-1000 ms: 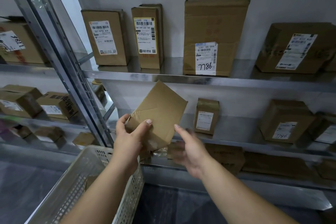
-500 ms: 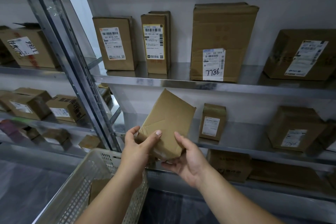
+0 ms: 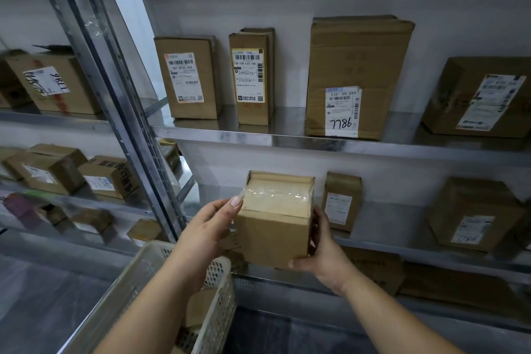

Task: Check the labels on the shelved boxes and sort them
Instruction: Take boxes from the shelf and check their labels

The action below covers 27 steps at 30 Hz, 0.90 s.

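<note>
I hold a small cardboard box [image 3: 274, 227] with a taped top between both hands, in front of the middle shelf [image 3: 402, 247]. My left hand [image 3: 205, 234] grips its left side, thumb up at the taped edge. My right hand [image 3: 323, 253] grips its right side and lower corner. No label shows on the faces turned to me. On the upper shelf [image 3: 287, 139] stand labelled boxes: one marked 507 [image 3: 188, 77], a narrow one with a yellow-edged label [image 3: 251, 76], a tall one marked 7786 [image 3: 353, 77].
A white plastic basket [image 3: 161, 290] with a box inside sits below my left arm. A small labelled box [image 3: 340, 201] stands right of the held one, larger boxes [image 3: 477, 214] further right. A metal upright [image 3: 115, 89] splits off the left shelving, also stocked with boxes.
The box has turned from a tilted, diagonal pose to upright and square, with its taped top now facing me. My right hand has closed on its right side.
</note>
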Available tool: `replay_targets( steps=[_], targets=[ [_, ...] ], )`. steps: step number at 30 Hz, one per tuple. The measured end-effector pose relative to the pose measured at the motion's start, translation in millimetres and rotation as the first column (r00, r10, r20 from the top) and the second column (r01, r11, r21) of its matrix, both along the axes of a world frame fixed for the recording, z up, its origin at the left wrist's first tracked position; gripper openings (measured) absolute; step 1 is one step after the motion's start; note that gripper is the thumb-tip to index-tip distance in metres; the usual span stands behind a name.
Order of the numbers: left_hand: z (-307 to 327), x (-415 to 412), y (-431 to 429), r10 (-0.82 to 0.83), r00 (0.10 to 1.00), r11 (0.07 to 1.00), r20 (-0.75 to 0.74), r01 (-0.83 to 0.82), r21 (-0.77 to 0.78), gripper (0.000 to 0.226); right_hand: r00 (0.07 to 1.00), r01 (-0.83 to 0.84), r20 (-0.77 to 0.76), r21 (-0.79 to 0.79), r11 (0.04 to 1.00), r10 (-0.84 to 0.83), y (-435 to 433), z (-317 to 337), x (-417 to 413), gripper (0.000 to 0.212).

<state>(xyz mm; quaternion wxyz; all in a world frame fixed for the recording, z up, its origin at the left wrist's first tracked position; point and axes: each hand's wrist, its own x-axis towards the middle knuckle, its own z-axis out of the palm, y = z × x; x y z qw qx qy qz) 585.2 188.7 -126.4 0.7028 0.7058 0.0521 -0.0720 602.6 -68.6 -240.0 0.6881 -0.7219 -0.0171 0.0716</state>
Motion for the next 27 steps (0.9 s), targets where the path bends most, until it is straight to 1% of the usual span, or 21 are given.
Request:
replay_targets(
  steps=[2,4,10,14,16,18,21,23,25,27],
  targets=[
    [3,0,-2,-0.021,1.000,1.000,-0.012,0.021,-0.005,0.067,1.000,-0.012,0.024,-0.090,0.996,0.014,-2,2,-2,0.130],
    [4,1,-4,-0.040,0.999,0.999,-0.029,0.040,0.004,0.062,0.999,-0.012,0.039,-0.148,0.989,0.018,-4,3,-3,0.132],
    [6,-2,-9,-0.051,0.997,0.998,-0.053,0.053,0.044,0.073,0.997,0.005,0.074,-0.197,0.980,0.010,-9,-1,-3,0.133],
    [10,-3,-11,-0.046,0.996,0.998,-0.072,0.049,0.041,0.066,0.993,0.041,0.117,-0.274,0.961,-0.009,-12,-7,-3,0.136],
    [14,-4,-12,-0.046,0.995,0.999,-0.092,0.048,0.025,0.064,0.982,0.081,0.186,-0.337,0.938,-0.018,-15,-8,-3,0.137],
    [18,-4,-13,-0.027,0.991,1.000,-0.128,0.026,-0.007,0.064,0.957,0.151,0.289,-0.407,0.901,-0.030,-18,-6,-3,0.136],
    [21,-4,-14,0.005,0.979,0.998,-0.202,-0.017,-0.058,0.065,0.878,0.280,0.477,-0.467,0.839,-0.028,-21,-6,2,0.131],
    [21,-4,-17,0.004,0.972,0.998,-0.235,-0.019,-0.065,0.063,0.821,0.341,0.571,-0.493,0.800,0.002,-21,-6,5,0.127],
    [21,-5,-19,0.011,0.967,0.997,-0.253,-0.030,-0.071,0.060,0.787,0.379,0.617,-0.512,0.771,0.022,-19,-4,6,0.123],
    [22,-6,-20,0.010,0.964,0.996,-0.266,-0.033,-0.080,0.056,0.775,0.392,0.631,-0.520,0.759,0.032,-18,-4,5,0.121]
  ],
)
